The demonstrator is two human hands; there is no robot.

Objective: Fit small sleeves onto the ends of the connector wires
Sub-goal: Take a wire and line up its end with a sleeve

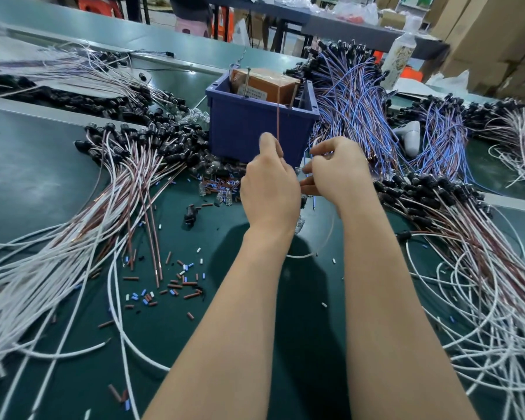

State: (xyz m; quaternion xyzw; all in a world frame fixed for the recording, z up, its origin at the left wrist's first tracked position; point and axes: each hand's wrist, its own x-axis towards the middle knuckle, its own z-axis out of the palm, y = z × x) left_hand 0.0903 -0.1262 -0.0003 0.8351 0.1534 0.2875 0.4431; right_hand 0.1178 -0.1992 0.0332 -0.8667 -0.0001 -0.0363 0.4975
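Note:
My left hand (269, 184) is closed around a thin brown wire (278, 116) that rises from my thumb in front of the blue bin (240, 122). My right hand (338, 172) pinches a small clear piece (299, 170) between its fingertips, right beside the left hand. A white wire (303, 255) loops down below both hands. Small brown, blue and white sleeves (176, 286) lie scattered on the green mat (43, 177). What exactly sits between the fingers is too small to tell.
Bundles of white and brown wires with black connectors (128, 147) spread left. Blue-purple wires (355, 101) pile behind the bin; more white-brown wires (482, 268) lie right. Small clear bulbs (222, 197) sit near the bin. A bottle (402, 56) stands at the back right.

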